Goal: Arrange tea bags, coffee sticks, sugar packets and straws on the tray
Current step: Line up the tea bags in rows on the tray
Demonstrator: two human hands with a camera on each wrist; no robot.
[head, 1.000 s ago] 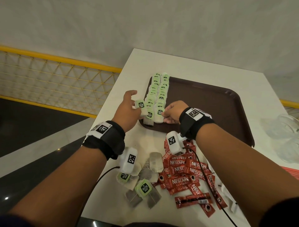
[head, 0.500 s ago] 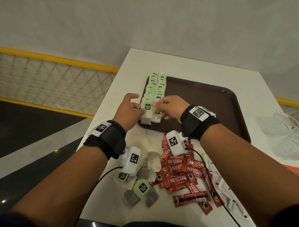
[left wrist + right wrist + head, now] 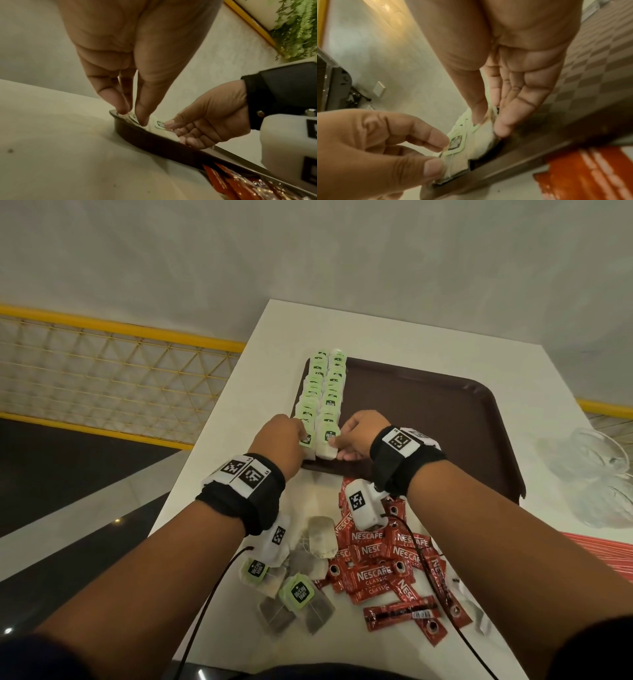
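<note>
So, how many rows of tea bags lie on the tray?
2. One row of green-tagged tea bags runs along the dark brown plastic tray's left edge; the other row lies just right of it. Near ends partly hidden.

Hidden and cut-off parts

The near left corner of the tray point(image 3: 428, 419) is covered by both hands. The red straws point(image 3: 603, 553) are cut off at the right edge. The print on the tea bag tag point(image 3: 455, 142) is blurred.
</note>
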